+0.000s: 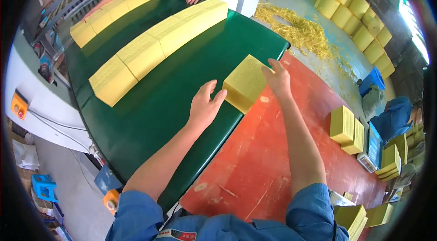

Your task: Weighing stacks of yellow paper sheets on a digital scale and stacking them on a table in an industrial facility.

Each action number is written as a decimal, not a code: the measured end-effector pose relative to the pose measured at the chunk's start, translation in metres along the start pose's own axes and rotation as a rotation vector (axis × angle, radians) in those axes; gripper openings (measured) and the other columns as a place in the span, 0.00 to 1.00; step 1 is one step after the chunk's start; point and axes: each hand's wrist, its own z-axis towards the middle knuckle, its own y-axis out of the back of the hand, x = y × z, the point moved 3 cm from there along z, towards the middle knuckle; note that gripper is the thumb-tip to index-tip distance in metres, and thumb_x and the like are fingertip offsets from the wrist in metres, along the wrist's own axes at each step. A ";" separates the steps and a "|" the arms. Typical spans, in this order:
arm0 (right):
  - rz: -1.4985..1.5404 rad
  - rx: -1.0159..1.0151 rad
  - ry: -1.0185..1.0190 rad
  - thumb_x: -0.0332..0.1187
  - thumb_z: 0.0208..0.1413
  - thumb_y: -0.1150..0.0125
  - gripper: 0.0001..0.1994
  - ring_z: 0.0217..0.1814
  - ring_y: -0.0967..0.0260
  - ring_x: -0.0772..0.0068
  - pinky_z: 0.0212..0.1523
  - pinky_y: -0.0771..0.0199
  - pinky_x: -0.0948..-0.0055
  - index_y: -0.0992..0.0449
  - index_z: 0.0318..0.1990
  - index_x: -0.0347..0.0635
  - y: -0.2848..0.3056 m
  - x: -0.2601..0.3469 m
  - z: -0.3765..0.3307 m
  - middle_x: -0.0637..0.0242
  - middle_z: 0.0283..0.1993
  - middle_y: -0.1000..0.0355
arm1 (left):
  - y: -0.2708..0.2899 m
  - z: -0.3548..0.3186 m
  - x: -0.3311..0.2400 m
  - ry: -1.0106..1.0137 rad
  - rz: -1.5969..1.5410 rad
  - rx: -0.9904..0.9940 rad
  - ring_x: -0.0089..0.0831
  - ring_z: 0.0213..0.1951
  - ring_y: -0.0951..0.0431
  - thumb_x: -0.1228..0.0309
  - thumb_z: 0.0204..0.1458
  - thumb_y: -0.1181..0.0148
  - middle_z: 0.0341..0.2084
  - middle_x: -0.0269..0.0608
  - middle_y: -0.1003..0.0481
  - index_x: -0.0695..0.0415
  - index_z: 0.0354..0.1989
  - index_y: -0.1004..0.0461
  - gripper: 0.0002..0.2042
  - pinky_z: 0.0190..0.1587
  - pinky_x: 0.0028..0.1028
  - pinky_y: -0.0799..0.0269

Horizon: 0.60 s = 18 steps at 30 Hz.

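Yellow paper stack (245,84) is sitting at the green table (150,109) edge, overhanging the red table (255,159). Left hand (205,106) and right hand (277,79), both spread open, are flanking it, gripping nothing. Green surface alongside is lying bare.

Head-worn fisheye, downward over green table (150,104)

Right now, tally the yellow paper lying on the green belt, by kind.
Long yellow rows: 2
Single yellow block: 1
Total: 3
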 end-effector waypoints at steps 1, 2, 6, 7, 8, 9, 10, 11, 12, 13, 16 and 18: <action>-0.007 0.010 -0.011 0.45 0.54 0.35 0.25 0.52 0.24 0.54 0.53 0.26 0.64 0.24 0.56 0.40 -0.010 -0.012 0.016 0.54 0.52 0.22 | -0.011 0.011 0.010 0.137 -0.125 0.005 0.41 0.58 0.27 0.55 0.58 0.40 0.58 0.55 0.29 0.64 0.62 0.34 0.30 0.56 0.35 0.30; 0.154 0.151 -0.148 0.47 0.54 0.35 0.27 0.52 0.25 0.57 0.54 0.27 0.66 0.25 0.57 0.38 -0.022 -0.029 0.032 0.54 0.52 0.22 | -0.024 0.022 0.019 0.275 -0.248 0.014 0.41 0.62 0.31 0.50 0.57 0.41 0.61 0.55 0.32 0.64 0.66 0.38 0.35 0.59 0.37 0.33; 0.591 0.644 -0.446 0.54 0.54 0.36 0.34 0.59 0.29 0.63 0.61 0.35 0.64 0.27 0.61 0.35 -0.060 -0.057 0.042 0.56 0.55 0.24 | -0.043 0.046 0.037 0.485 -0.423 0.144 0.33 0.59 0.35 0.41 0.53 0.43 0.57 0.44 0.31 0.59 0.65 0.36 0.39 0.58 0.37 0.40; 0.708 0.725 -0.471 0.56 0.54 0.37 0.35 0.60 0.30 0.63 0.63 0.36 0.62 0.27 0.61 0.36 -0.062 -0.057 0.042 0.56 0.57 0.25 | -0.047 0.049 0.042 0.501 -0.416 0.161 0.33 0.59 0.35 0.41 0.53 0.43 0.57 0.44 0.31 0.59 0.65 0.36 0.39 0.58 0.37 0.40; 0.712 0.719 -0.493 0.56 0.54 0.37 0.35 0.60 0.30 0.63 0.63 0.36 0.62 0.27 0.61 0.36 -0.062 -0.060 0.044 0.56 0.57 0.25 | -0.049 0.050 0.043 0.467 -0.398 0.167 0.32 0.58 0.34 0.42 0.53 0.43 0.55 0.43 0.30 0.58 0.63 0.34 0.37 0.57 0.37 0.39; 0.652 0.766 -0.483 0.58 0.54 0.38 0.37 0.61 0.32 0.62 0.64 0.38 0.61 0.28 0.62 0.36 -0.060 -0.062 0.046 0.56 0.59 0.26 | -0.050 0.051 0.039 0.428 -0.385 0.174 0.32 0.56 0.33 0.43 0.53 0.43 0.53 0.41 0.29 0.58 0.61 0.32 0.34 0.56 0.36 0.39; 0.589 0.809 -0.464 0.61 0.54 0.39 0.39 0.63 0.33 0.62 0.66 0.40 0.59 0.28 0.62 0.36 -0.057 -0.064 0.045 0.55 0.61 0.28 | -0.043 0.048 0.021 0.417 -0.462 0.227 0.32 0.55 0.32 0.45 0.53 0.43 0.52 0.39 0.28 0.57 0.57 0.29 0.31 0.57 0.36 0.38; 0.587 0.795 -0.473 0.61 0.54 0.39 0.39 0.63 0.33 0.62 0.66 0.40 0.59 0.28 0.62 0.36 -0.055 -0.064 0.041 0.55 0.61 0.28 | -0.046 0.050 0.045 0.523 -0.438 0.226 0.32 0.53 0.30 0.46 0.53 0.43 0.51 0.39 0.27 0.56 0.55 0.28 0.29 0.57 0.36 0.38; 0.476 0.791 -0.449 0.62 0.53 0.39 0.39 0.63 0.32 0.60 0.65 0.39 0.60 0.28 0.61 0.36 -0.057 -0.062 0.037 0.55 0.60 0.27 | -0.040 0.049 0.048 0.520 -0.469 0.233 0.30 0.51 0.30 0.48 0.54 0.43 0.48 0.38 0.26 0.56 0.54 0.27 0.27 0.55 0.34 0.37; 0.375 0.790 -0.424 0.62 0.53 0.39 0.39 0.63 0.32 0.59 0.65 0.38 0.61 0.27 0.61 0.36 -0.059 -0.054 0.033 0.54 0.60 0.27 | -0.034 0.048 0.052 0.519 -0.491 0.234 0.29 0.49 0.29 0.49 0.54 0.43 0.45 0.37 0.26 0.55 0.54 0.27 0.26 0.53 0.32 0.37; 0.336 0.690 -0.410 0.65 0.53 0.41 0.40 0.60 0.28 0.54 0.61 0.33 0.62 0.25 0.57 0.33 -0.041 -0.031 -0.015 0.48 0.55 0.24 | -0.015 0.037 0.072 0.518 -0.544 0.332 0.28 0.51 0.29 0.53 0.54 0.43 0.47 0.37 0.26 0.56 0.54 0.26 0.24 0.58 0.33 0.38; 0.251 0.598 -0.409 0.65 0.54 0.42 0.40 0.58 0.27 0.52 0.59 0.31 0.61 0.24 0.55 0.32 -0.019 -0.016 -0.059 0.45 0.52 0.24 | -0.008 0.021 0.073 0.514 -0.577 0.441 0.28 0.54 0.28 0.55 0.55 0.44 0.51 0.37 0.25 0.58 0.56 0.27 0.25 0.62 0.33 0.39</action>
